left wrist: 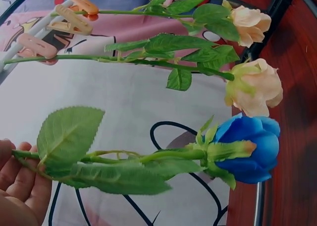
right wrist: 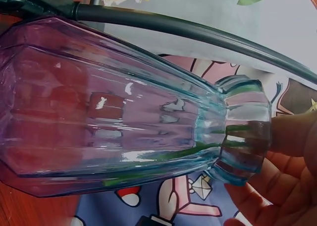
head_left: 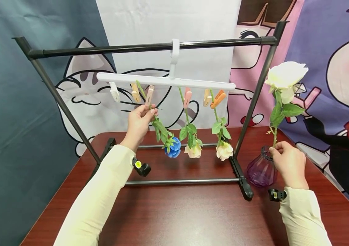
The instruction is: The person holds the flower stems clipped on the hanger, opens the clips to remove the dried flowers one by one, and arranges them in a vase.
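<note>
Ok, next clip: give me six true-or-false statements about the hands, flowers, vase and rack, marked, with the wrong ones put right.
1. The left hand holds the blue flower by its stem. True.
2. The right hand is at the white flower's stem, near the mouth of the purple vase. True.
3. The white hanger hooks over the top bar of the rack. True.
4. The purple vase stands to the left of the rack. False: it stands to the right.
5. The pale flower beside the blue one points upward. False: its head hangs down.
6. The white flower hangs head-down. False: its head is up, above the purple vase.
</note>
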Demonstrator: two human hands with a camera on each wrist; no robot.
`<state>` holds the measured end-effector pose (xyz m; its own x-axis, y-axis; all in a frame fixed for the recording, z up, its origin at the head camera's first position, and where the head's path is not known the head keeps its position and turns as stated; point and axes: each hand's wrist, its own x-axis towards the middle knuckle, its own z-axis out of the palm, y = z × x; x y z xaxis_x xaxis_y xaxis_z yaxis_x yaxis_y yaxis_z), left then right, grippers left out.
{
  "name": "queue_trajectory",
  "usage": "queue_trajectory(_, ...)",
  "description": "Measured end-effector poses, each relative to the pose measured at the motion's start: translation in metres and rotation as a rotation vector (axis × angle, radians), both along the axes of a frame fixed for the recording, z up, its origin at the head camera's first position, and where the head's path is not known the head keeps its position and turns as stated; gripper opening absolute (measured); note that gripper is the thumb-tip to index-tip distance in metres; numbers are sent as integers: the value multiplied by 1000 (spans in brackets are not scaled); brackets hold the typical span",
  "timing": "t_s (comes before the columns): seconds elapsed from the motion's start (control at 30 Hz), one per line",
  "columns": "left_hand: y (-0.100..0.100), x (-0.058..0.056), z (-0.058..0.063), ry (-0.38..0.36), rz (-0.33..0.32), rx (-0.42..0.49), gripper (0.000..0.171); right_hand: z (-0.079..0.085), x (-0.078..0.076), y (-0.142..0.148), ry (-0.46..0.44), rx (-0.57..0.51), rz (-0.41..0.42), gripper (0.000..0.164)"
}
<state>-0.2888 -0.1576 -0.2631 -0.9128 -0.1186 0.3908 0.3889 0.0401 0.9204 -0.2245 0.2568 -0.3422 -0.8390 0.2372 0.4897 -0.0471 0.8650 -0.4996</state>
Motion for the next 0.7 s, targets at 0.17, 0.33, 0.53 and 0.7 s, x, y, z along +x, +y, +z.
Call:
queue_trajectory(0.17,-2,4,0,19,-19,-3,26,1,-1,0,-39,17,-6,20)
queue_trajectory(0.33,-2,9,0,39,-29,-26,23,1,-2,0,-61,28,-8,20)
queue_trajectory(0.53,-3,13,-1,62,-54,-18,24,4,-3,-1,-141,43,-1,18)
queue_trajectory(0.7,-3,14,-1,72,-58,-5,22,14,-6,2,-323,86,47,19)
